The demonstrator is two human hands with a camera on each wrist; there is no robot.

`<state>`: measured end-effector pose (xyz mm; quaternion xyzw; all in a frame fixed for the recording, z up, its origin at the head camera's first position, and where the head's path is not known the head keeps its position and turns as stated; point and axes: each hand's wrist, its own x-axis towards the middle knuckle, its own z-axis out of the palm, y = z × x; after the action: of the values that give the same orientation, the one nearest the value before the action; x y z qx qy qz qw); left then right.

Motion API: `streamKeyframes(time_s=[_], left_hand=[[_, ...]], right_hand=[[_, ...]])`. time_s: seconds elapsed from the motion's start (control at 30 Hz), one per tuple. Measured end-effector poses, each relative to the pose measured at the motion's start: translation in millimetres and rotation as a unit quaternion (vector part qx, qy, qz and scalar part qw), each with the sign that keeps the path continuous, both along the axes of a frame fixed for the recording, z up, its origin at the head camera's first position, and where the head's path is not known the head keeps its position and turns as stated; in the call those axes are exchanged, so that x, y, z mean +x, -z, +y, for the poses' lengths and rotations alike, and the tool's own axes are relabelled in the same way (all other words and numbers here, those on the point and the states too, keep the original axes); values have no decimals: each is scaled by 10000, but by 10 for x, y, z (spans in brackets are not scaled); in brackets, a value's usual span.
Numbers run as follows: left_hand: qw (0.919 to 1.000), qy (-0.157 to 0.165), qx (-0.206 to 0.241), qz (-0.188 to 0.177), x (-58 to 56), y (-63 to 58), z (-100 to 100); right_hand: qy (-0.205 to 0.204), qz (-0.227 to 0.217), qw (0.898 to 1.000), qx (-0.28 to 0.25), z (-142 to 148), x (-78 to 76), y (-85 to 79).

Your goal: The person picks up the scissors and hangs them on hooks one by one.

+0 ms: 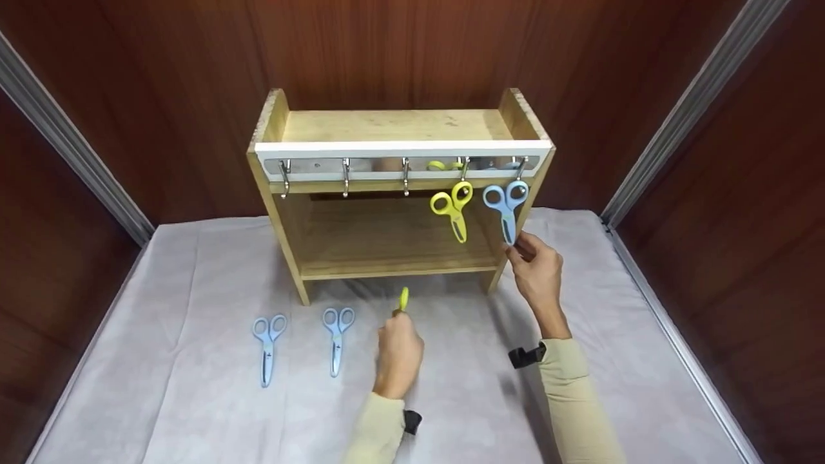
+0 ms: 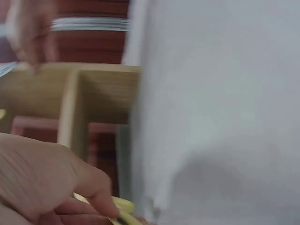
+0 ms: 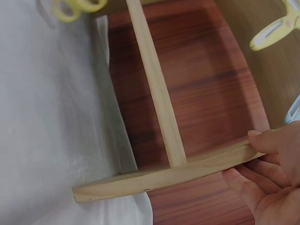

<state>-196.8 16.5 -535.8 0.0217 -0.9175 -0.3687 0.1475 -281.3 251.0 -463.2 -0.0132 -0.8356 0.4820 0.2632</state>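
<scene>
My left hand [image 1: 398, 351] grips a pair of yellow scissors [image 1: 404, 298] above the cloth, in front of a wooden shelf [image 1: 399, 273]; its fist hides most of them in the head view. In the left wrist view, thumb and fingers pinch the yellow scissors [image 2: 124, 204]. My right hand [image 1: 540, 276] holds the shelf's right side panel [image 3: 211, 165], thumb on one face and fingers on the other. Just above it, blue scissors [image 1: 507, 209] hang from the rightmost hook [image 1: 521, 169]. Another yellow pair of scissors [image 1: 456, 209] hangs on the hook to their left.
Two pairs of blue scissors, one at left [image 1: 267, 351] and one nearer the middle [image 1: 336, 341], lie on the grey cloth [image 1: 213, 412]. Bare metal hooks [image 1: 346, 177] line the left and middle of the rail. Dark wood-look walls [image 1: 387, 51] enclose the back and sides.
</scene>
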Motion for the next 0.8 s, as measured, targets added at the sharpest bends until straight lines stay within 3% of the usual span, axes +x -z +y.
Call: streamKeyframes(time_s=[0.07,0.13,0.2,0.37,0.43,0.57,0.8], left_hand=[[9965,222,732,-336,-16,-89,-98],[9855,558,1453,-675,-48,-173,-194],[9645,985,2220,-1039,-86,-247,-282],[8940,1767,3853,-1453,-131,-379,-439],[8774,1950,4147,-1417,-133,-450,-474],[8586,2332,4398,-1223,-119,-644,-526],[8429,2850,4498,-774,-99,-946,-596]], right_hand=[[-20,28,10000,13,-7,-1,6],[-14,59,10000,20,-10,-6,11],[-8,89,10000,-1,-11,-7,13],[10,5,10000,-23,-10,5,9],[17,-32,10000,-16,-7,8,6],[15,8,10000,-9,-5,4,5],[-20,25,10000,-1,-3,4,14]])
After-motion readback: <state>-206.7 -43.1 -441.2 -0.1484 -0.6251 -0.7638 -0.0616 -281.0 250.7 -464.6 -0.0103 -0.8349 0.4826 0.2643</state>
